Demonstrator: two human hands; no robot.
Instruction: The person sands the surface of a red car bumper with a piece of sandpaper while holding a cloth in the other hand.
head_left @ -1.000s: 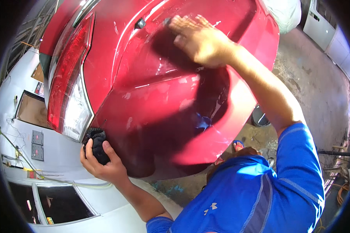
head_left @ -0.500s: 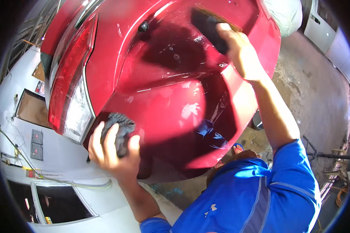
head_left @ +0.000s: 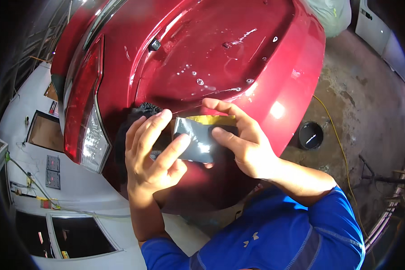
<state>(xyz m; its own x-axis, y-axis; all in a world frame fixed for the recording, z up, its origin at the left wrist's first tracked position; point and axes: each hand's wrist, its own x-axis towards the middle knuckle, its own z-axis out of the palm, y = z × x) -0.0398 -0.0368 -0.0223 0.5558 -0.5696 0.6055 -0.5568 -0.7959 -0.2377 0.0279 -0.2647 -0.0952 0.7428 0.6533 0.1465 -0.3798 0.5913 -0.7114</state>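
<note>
Both my hands hold a wet, dark grey sheet of sandpaper (head_left: 195,139) above the red car body, and a yellow strip shows along its far edge. My right hand (head_left: 252,146) grips its right side, thumb on top. At the sheet's left edge are the thumb and fingers of my left hand (head_left: 150,150). Behind the left hand, a fuzzy dark grey cloth (head_left: 147,108) rests on the red panel, partly hidden. Water drops and streaks lie on the car's red rear panel (head_left: 220,58).
A red and clear tail light (head_left: 92,130) is at the left of the panel. On the floor to the right stands a dark bucket (head_left: 310,135), with a yellow cord (head_left: 335,130) running past it. A white vehicle (head_left: 103,229) is at lower left.
My right hand has come off the panel toward me with the sandpaper. My left hand has let go of the cloth and moved right to the sandpaper.
</note>
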